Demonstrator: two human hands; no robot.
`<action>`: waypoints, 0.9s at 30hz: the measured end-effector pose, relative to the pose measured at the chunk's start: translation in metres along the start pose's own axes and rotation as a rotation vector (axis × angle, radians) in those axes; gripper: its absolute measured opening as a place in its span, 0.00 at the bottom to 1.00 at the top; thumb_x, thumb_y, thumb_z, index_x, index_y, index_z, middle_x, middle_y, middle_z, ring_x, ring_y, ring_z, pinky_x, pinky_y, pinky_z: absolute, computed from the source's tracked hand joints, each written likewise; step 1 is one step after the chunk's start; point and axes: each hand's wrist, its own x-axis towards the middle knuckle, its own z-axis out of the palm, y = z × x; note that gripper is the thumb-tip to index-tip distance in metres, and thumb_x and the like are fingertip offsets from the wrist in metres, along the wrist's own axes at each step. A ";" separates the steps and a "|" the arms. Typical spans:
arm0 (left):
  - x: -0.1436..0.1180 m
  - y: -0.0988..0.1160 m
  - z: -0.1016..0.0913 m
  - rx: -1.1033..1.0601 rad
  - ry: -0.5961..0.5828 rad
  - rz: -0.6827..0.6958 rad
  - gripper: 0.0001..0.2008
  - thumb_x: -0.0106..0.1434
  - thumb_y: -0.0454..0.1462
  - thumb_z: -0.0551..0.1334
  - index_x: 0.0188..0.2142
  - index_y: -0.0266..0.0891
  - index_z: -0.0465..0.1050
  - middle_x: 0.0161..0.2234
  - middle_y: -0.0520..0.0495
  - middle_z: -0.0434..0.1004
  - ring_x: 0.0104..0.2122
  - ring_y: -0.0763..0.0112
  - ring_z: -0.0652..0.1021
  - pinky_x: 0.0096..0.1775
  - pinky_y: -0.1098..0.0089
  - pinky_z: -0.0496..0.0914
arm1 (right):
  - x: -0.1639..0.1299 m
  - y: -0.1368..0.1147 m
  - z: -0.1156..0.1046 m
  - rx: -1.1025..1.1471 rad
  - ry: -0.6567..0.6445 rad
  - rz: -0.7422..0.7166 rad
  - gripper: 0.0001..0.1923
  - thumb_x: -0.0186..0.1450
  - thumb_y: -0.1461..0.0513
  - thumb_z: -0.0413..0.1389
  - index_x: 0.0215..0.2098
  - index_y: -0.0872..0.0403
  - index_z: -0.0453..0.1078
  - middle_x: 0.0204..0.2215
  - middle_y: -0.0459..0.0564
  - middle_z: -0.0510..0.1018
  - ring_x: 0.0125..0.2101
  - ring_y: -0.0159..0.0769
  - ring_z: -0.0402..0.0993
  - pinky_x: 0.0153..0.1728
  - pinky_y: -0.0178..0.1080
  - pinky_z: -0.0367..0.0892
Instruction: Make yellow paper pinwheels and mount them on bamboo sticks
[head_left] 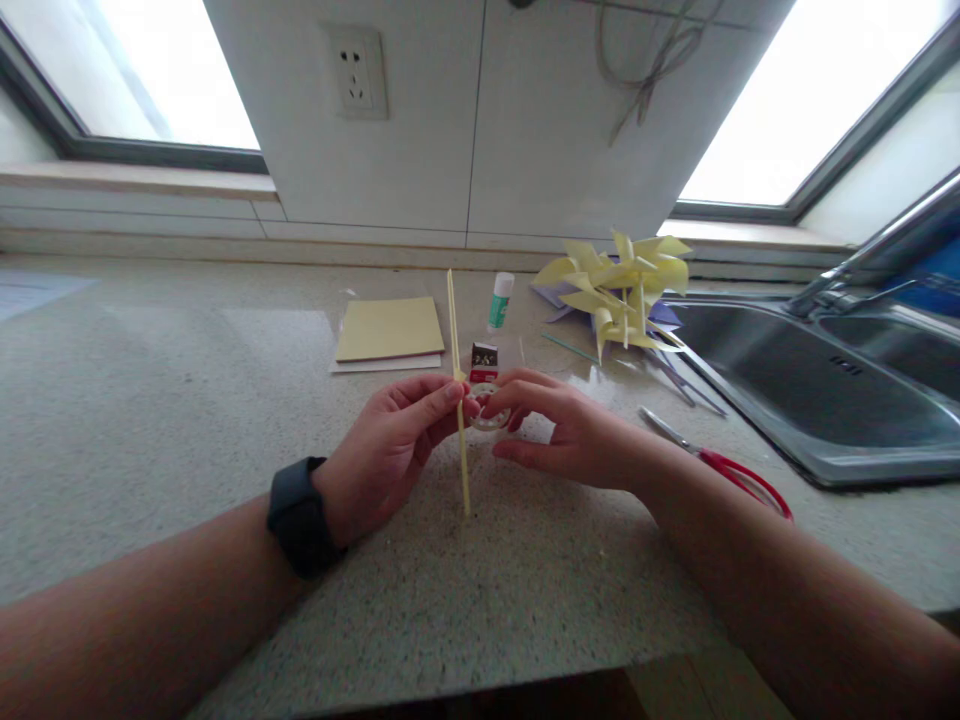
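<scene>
Two hands meet at a thin yellow stick [457, 380] standing nearly upright with its foot on the speckled surface [150, 400]. The left hand [390, 450] is closed on the stick at mid-height, thumb and fingers pinching it; the right hand [570, 430] is curled around a small roll of clear tape [489, 408] pressed against the stick. Judging from this, the taping of the stick is in hand, which calls for steady holding while tape is drawn. Behind lie a small red box [484, 360], a glue stick [499, 300], yellow paper sheets [390, 328], finished paper pinwheels [622, 290], red-handled scissors [720, 465] and a sink [825, 390].
</scene>
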 end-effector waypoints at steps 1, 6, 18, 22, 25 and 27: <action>0.000 0.000 0.000 0.003 -0.009 0.000 0.06 0.61 0.36 0.72 0.34 0.35 0.81 0.32 0.49 0.83 0.34 0.76 0.80 0.42 0.77 0.74 | 0.000 0.000 0.000 -0.037 -0.006 -0.010 0.15 0.67 0.60 0.62 0.52 0.52 0.72 0.49 0.54 0.74 0.42 0.35 0.75 0.44 0.41 0.73; 0.000 0.000 0.001 0.013 -0.028 -0.020 0.04 0.62 0.35 0.71 0.34 0.35 0.81 0.32 0.49 0.83 0.34 0.76 0.81 0.43 0.76 0.75 | 0.002 0.001 0.001 -0.155 0.009 -0.042 0.10 0.70 0.59 0.58 0.48 0.53 0.73 0.43 0.52 0.78 0.43 0.37 0.74 0.46 0.41 0.70; -0.002 0.002 0.002 0.010 0.011 -0.068 0.07 0.60 0.36 0.73 0.34 0.34 0.81 0.31 0.47 0.84 0.31 0.74 0.81 0.39 0.74 0.76 | 0.000 -0.009 -0.004 -0.161 -0.121 0.013 0.11 0.75 0.57 0.51 0.49 0.53 0.70 0.42 0.52 0.78 0.41 0.36 0.74 0.41 0.38 0.67; 0.000 0.002 0.003 0.018 0.011 -0.045 0.06 0.60 0.35 0.73 0.34 0.33 0.81 0.31 0.47 0.83 0.31 0.76 0.81 0.40 0.76 0.76 | 0.000 -0.011 -0.005 -0.137 -0.145 0.023 0.11 0.75 0.57 0.50 0.50 0.53 0.69 0.43 0.52 0.78 0.43 0.35 0.73 0.42 0.38 0.66; 0.001 0.001 0.003 0.015 0.016 -0.036 0.06 0.60 0.35 0.73 0.34 0.33 0.82 0.31 0.48 0.84 0.32 0.76 0.81 0.40 0.77 0.76 | -0.002 -0.013 -0.007 -0.127 -0.153 0.033 0.11 0.75 0.58 0.50 0.51 0.53 0.68 0.44 0.52 0.77 0.42 0.35 0.73 0.42 0.37 0.66; 0.000 0.002 0.003 0.013 0.017 -0.040 0.06 0.60 0.35 0.73 0.34 0.33 0.82 0.30 0.48 0.84 0.31 0.77 0.81 0.39 0.78 0.76 | -0.003 -0.014 -0.008 -0.126 -0.159 0.040 0.11 0.75 0.59 0.50 0.51 0.53 0.68 0.43 0.51 0.77 0.40 0.34 0.73 0.40 0.36 0.66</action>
